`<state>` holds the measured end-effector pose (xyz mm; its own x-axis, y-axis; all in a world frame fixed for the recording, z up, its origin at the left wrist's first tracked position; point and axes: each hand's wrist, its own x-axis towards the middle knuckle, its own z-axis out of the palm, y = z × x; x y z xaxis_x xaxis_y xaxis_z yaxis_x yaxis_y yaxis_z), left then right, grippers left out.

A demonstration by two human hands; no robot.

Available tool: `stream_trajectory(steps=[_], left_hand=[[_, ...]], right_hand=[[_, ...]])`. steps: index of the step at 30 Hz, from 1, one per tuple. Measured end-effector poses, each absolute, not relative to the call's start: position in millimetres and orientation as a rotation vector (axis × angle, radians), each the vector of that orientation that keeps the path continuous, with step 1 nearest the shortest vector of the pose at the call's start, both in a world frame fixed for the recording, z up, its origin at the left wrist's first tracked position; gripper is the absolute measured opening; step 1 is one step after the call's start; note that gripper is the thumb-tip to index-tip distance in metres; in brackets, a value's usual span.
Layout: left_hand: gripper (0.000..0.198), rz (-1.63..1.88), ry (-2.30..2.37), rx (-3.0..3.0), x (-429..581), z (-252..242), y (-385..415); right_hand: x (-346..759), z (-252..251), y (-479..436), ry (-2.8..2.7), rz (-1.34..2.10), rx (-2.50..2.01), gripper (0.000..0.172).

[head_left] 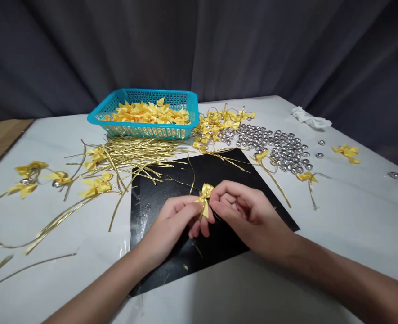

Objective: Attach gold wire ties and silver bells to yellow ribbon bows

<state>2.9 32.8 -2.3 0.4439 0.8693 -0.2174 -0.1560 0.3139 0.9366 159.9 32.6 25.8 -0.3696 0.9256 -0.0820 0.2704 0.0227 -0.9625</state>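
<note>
A yellow ribbon bow [205, 198] is pinched between the thumb and fingers of my left hand [181, 216], above a black mat [172, 252]. From the other side, my right hand [242, 207] has its thumb and forefinger closed at the bow's right edge, around what looks like a thin gold wire tie. Loose ends of gold tie [192, 175] stick out behind the bow. The bow's back and the exact spot under my right fingertips are hidden.
A blue plastic basket [92, 118] full of yellow bows stands at the back. Before it lies a heap of gold ties [141, 150]. Silver bells [286, 153] spread to the right, near a pile of bows [215, 121]. A crumpled white cloth [310, 119] lies far right.
</note>
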Motion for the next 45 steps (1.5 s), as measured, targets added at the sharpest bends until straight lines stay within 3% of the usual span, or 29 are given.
stream_trajectory(steps=[38,45], left_hand=[[0.026,0.869,0.963,0.984,7.5,3.4,28.9],[0.028,0.860,0.971,1.026,7.4,2.2,28.6]], right_hand=[[165.4,30.8,31.9,-1.834,0.974,-1.284,0.017],[164.5,31.4,30.5,-1.866,1.032,-1.256,0.018]])
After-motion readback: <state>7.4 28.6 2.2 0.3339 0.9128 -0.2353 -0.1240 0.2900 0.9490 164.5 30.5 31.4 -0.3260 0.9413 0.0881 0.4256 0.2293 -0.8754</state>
